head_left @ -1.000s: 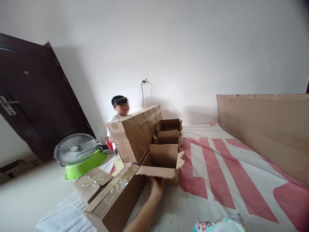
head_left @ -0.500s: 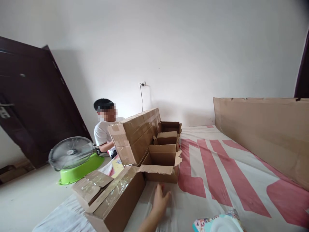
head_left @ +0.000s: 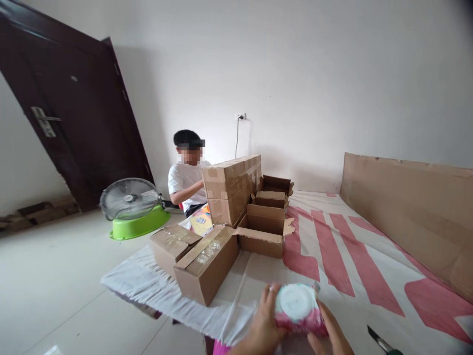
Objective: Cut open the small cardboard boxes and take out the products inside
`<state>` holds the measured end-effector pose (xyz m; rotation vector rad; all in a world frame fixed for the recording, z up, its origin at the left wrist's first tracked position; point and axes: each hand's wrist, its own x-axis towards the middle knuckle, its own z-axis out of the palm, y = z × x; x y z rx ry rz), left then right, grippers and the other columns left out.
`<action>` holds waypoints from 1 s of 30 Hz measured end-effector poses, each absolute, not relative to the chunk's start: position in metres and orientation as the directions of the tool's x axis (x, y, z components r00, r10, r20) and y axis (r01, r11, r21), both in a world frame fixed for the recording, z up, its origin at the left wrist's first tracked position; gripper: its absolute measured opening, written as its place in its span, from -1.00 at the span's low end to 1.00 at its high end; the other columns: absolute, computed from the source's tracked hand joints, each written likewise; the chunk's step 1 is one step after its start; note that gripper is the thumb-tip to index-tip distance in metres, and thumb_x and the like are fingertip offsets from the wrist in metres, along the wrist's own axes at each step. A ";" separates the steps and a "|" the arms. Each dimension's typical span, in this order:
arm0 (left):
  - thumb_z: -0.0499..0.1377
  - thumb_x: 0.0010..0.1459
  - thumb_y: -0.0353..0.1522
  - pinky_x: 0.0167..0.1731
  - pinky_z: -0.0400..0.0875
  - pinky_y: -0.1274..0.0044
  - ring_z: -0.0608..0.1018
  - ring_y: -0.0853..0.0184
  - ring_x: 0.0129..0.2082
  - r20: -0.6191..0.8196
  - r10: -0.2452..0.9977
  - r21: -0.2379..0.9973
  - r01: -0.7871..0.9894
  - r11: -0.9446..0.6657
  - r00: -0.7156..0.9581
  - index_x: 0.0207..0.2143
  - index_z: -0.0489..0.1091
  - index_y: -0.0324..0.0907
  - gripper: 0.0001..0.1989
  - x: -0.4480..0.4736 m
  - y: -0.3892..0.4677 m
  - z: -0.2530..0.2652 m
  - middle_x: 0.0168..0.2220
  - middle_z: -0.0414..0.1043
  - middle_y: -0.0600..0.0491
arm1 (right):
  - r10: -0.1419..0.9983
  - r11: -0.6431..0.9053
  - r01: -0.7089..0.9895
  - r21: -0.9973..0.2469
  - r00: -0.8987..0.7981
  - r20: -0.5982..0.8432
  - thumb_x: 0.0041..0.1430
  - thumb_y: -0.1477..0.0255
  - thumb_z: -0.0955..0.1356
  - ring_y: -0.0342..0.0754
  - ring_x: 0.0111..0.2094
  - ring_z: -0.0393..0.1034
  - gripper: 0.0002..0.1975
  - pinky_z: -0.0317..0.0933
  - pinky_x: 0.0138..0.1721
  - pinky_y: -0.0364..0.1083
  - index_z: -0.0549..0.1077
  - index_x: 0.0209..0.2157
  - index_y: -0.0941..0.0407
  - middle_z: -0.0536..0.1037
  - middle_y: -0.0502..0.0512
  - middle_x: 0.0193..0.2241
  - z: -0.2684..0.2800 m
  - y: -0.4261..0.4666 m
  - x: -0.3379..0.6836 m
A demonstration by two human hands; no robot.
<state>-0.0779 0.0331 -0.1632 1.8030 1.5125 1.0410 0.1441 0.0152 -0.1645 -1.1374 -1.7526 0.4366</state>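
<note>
Between my two hands is a pack of wet wipes (head_left: 296, 304) with a round white lid and pink and teal wrapping. My left hand (head_left: 264, 320) grips its left side, the fingers around the edge. On the opposite side my right hand (head_left: 332, 330) presses against the lower right edge. The pack is just above the cloth-covered table (head_left: 244, 281). Beyond it stands an open cardboard box (head_left: 260, 243) with its flaps up. A taped cardboard box (head_left: 210, 276) lies left of my hands.
A utility knife (head_left: 382, 340) with its blade out lies at lower right. Stacked taped boxes (head_left: 229, 192) stand ahead, a person in a white shirt (head_left: 188, 182) behind them. A cardboard sheet (head_left: 406, 207) stands at right. A fan (head_left: 129, 198) rests on a green tub (head_left: 138, 224).
My left hand has come back from near the open box and now holds the wipes pack. My right hand has come into view on the pack. The view has shifted left.
</note>
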 end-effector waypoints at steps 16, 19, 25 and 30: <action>0.04 0.07 -0.44 0.19 0.19 0.21 0.35 0.01 0.18 0.256 0.964 0.522 0.849 -0.079 -0.067 0.03 0.36 -0.31 -0.56 -0.150 0.033 -0.148 0.13 0.34 -0.26 | 0.844 0.466 0.564 -0.682 -0.514 0.152 -0.07 0.39 0.38 0.09 -0.08 0.51 -0.74 0.34 0.00 0.06 0.58 -0.27 0.05 0.61 0.14 -0.11 -0.105 0.045 0.123; 0.14 -0.03 -0.41 0.14 0.26 0.28 0.45 0.04 0.07 0.181 0.981 0.520 0.841 -0.152 0.066 -0.06 0.44 -0.20 -0.58 -0.158 0.026 -0.128 0.01 0.45 -0.15 | 0.851 0.464 0.615 -0.638 -0.510 0.128 -0.03 0.42 0.39 0.08 -0.14 0.51 -0.74 0.34 -0.04 0.06 0.58 -0.23 0.03 0.62 0.07 -0.18 -0.081 0.073 0.150; 0.23 0.05 -0.21 -0.09 0.41 0.38 0.56 0.11 -0.21 0.232 0.910 0.547 0.727 -0.414 0.344 -0.21 0.53 -0.01 -0.76 -0.179 0.053 0.009 -0.24 0.53 -0.04 | 0.931 0.344 0.797 -0.497 -0.360 0.067 0.32 0.31 0.27 0.00 -0.14 0.47 -0.71 0.32 -0.06 0.08 0.50 -0.11 0.19 0.55 0.07 -0.19 -0.014 0.230 0.184; 0.07 0.24 -0.24 -0.03 0.33 0.26 0.56 0.09 -0.13 0.330 0.851 -0.092 0.911 -0.401 0.408 -0.17 0.41 -0.23 -0.73 -0.136 0.219 0.114 -0.24 0.48 -0.06 | 0.973 0.223 0.877 -0.426 -0.227 0.043 0.28 0.28 0.35 0.03 -0.05 0.42 -0.64 0.36 -0.06 0.12 0.39 0.04 0.14 0.45 0.15 0.02 -0.010 0.379 0.160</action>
